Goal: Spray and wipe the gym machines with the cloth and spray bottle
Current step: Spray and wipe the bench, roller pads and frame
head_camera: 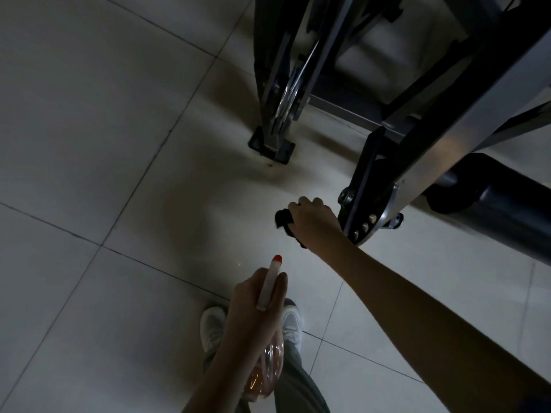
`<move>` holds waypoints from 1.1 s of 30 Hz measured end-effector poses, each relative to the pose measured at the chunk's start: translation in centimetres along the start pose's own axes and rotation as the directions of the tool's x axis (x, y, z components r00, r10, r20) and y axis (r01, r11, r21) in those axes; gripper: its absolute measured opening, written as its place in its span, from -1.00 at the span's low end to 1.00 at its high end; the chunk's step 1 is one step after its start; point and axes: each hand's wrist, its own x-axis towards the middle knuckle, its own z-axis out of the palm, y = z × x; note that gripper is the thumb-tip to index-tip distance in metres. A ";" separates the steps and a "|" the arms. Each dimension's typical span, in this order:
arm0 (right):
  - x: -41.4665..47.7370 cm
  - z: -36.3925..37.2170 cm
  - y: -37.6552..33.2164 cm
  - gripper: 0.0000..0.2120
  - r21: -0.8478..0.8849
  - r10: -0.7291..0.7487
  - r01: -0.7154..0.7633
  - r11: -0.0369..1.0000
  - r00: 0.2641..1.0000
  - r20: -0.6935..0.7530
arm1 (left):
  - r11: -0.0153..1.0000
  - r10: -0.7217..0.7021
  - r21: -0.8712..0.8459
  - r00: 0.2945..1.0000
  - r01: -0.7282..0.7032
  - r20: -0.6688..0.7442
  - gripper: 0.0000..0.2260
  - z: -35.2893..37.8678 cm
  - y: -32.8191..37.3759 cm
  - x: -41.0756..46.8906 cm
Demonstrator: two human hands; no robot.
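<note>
- Cloth [282, 219] — black and bunched. It sits in the right hand, low and just beside the bolted end of the machine arm; contact with the metal cannot be confirmed.
- Right hand [313, 222]: fingers curled around the cloth, knuckles up, forearm extended from the lower right.
- Spray bottle [267, 289]: white head with a red nozzle tip pointing forward. The clear body holds an orange-tinted liquid and hangs below the left wrist, over the person's legs.
- Left hand [249, 308]: clamped around the neck of the spray bottle, near the body and well apart from the machine.
- Gym machine [432, 162]: a slanted silver arm with a black side plate, ending in a rounded bracket with a row of bolts [364, 226]. A black padded roller [501, 201] lies behind it. A second dark upright stands on a black foot [269, 146] farther ahead.
- Floor [89, 144] — pale square tiles with dark joints.
- White shoes [212, 323] and grey trousers [295, 383] show at the bottom edge.
</note>
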 end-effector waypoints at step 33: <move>-9.2 -21.6 -2.9 -0.46 0.940 0.240 -0.338 -0.045 0.910 0.339 | 0.994 0.064 0.093 0.998 -0.063 -0.001 -0.62 -11.3 19.9 -1.7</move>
